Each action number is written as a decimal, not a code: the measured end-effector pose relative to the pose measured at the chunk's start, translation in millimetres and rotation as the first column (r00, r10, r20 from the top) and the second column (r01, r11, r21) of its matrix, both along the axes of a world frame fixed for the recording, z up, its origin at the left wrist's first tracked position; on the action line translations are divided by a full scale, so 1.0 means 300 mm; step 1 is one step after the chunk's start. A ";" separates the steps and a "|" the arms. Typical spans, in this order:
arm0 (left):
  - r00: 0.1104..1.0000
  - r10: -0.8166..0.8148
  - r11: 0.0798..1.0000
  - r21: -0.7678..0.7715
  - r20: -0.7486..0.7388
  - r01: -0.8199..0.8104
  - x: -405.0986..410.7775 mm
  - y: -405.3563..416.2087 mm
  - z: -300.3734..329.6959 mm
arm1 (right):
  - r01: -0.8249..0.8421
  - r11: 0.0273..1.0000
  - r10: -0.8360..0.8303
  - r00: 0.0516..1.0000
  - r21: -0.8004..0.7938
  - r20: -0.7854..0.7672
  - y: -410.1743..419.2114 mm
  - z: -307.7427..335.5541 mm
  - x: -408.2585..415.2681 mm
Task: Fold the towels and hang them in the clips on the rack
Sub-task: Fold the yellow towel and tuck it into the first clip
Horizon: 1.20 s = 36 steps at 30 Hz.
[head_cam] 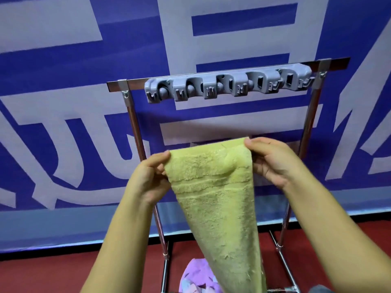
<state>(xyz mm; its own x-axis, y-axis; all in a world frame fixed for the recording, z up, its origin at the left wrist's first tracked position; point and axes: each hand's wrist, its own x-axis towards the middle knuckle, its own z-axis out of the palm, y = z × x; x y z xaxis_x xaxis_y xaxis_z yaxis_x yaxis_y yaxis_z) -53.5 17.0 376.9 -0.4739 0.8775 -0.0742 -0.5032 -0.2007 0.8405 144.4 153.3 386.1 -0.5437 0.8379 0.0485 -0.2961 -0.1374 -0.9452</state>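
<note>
A yellow-green towel hangs folded in front of me, narrowing toward the floor. My left hand pinches its upper left corner and my right hand pinches its upper right corner. Above the towel, the chrome rack carries a grey clip bar with several clips, all without towels. The towel's top edge is well below the clips.
A blue and white banner stands right behind the rack. A pile of purple and pink towels lies low between the rack's legs, over the red floor. The rack's base bars run along the floor at the right.
</note>
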 end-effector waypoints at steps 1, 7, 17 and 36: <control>1.000 0.015 0.998 -0.054 -0.002 -0.015 0.007 0.008 -0.019 | 0.045 0.999 -0.045 0.999 -0.003 0.022 -0.001 -0.020 -0.013; 0.972 0.203 0.974 -0.073 -0.120 -0.213 0.094 0.025 -0.050 | 0.261 0.948 -0.287 0.948 0.181 0.135 -0.029 -0.065 -0.065; 0.861 0.232 0.973 0.101 -0.453 -0.209 0.234 0.000 0.006 | 0.248 0.722 -0.429 0.893 0.646 0.136 -0.194 -0.037 -0.065; 0.746 0.250 0.968 0.179 -0.618 -0.176 0.245 -0.043 0.026 | 0.240 0.580 -0.418 0.908 0.778 0.032 -0.245 -0.021 -0.068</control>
